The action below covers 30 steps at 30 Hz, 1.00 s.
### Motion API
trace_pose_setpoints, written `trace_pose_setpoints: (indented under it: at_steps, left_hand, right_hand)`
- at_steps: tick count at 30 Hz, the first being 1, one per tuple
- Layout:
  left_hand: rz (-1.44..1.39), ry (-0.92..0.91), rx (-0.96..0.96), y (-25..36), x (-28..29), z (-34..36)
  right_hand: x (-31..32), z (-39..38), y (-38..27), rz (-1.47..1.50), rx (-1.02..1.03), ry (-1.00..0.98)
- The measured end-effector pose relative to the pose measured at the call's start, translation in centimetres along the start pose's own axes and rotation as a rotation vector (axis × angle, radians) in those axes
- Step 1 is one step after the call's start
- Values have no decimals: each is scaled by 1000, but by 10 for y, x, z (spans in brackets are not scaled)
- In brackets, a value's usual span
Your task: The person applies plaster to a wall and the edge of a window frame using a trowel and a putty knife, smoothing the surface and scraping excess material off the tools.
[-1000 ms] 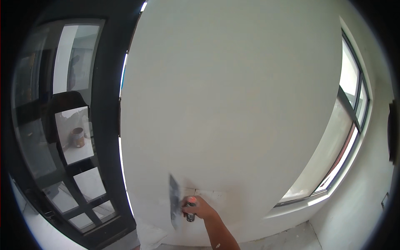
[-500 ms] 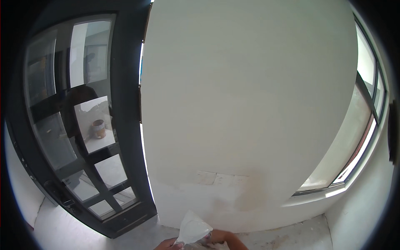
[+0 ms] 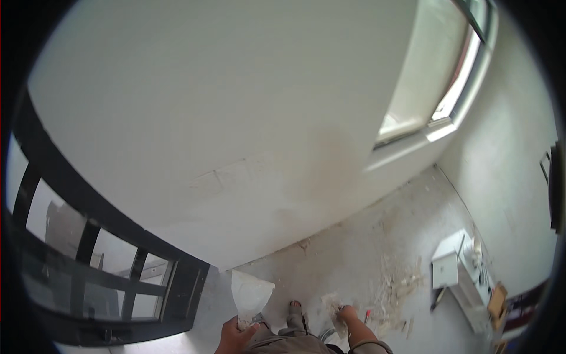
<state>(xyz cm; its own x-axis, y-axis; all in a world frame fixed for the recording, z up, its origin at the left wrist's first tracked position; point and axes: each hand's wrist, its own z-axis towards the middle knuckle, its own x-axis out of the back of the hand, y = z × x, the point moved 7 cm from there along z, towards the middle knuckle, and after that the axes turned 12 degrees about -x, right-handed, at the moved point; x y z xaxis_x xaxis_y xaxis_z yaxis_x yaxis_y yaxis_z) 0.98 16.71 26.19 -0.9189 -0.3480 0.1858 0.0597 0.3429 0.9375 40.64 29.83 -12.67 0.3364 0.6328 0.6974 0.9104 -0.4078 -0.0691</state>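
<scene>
My left hand (image 3: pixel 237 336) is closed round the narrow lower end of a white, fan-shaped scraper (image 3: pixel 250 292), whose broad edge points up and away from me. Pale residue coats the scraper near my fingers. To the right, my right hand (image 3: pixel 348 315) is closed on a flat tool (image 3: pixel 331 303) smeared with pale material; its exact kind is unclear. Both hands are low, apart from each other and away from the wall. In front stands the pale wall (image 3: pixel 194 118), with a brownish damp-looking patch (image 3: pixel 330 162) and faint rectangular outlines low down.
A dark-framed glass door (image 3: pixel 118 251) stands at the left. The window (image 3: pixel 430 76) is at upper right. Pale scraps (image 3: pixel 398 289) litter the floor beside a red-tipped object (image 3: pixel 367 317). A white cabinet-like piece (image 3: pixel 457 265) and a cardboard box (image 3: pixel 497 301) lie at the right.
My view has tilted down and swung right, bringing the floor and my feet into sight. My hands, close together before, are now apart, with the scraper still in the left.
</scene>
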Motion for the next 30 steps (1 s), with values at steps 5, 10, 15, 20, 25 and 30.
trace_pose_setpoints:
  at_steps: [5,10,15,20,25,30]
  left_hand:
    - [120,-251,-65,-30,-9,11]
    - [193,-380,-184,-28,20,-6]
    - [249,-500,-222,-45,59,-21]
    - [105,-460,-289,-68,92,-14]
    - [6,-463,-129,-65,100,-6]
    - [-177,-483,-168,-40,80,-8]
  right_hand:
    - [-10,-60,33,166,-145,63]
    - [-46,-115,21,413,-71,187]
    - [-70,-166,13,476,-163,314]
    - [-5,-237,-56,722,37,375]
    - [75,-343,-129,1492,395,-231]
    - [37,-309,-128,1574,376,-6]
